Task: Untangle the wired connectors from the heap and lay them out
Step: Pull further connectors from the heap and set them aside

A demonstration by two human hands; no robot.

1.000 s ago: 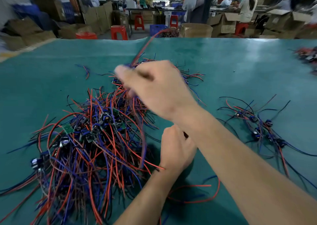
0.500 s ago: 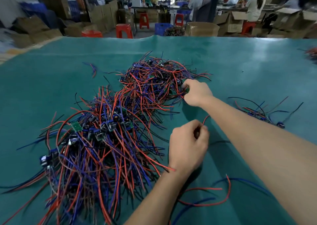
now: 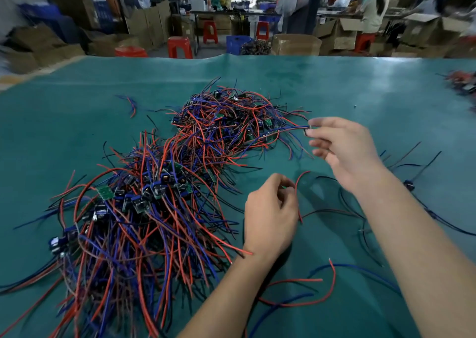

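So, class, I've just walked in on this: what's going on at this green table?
A person is sorting a big heap of red, blue and black wired connectors on a green table. The right hand pinches one small connector whose wires run back into the far part of the heap. The left hand holds another piece with a red wire. A few separated pieces lie to the right.

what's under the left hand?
Green table mat in shadow, plus a red wire curving past the left hand fingertips, apparently pinched. Whatever lies directly beneath the palm is covered.
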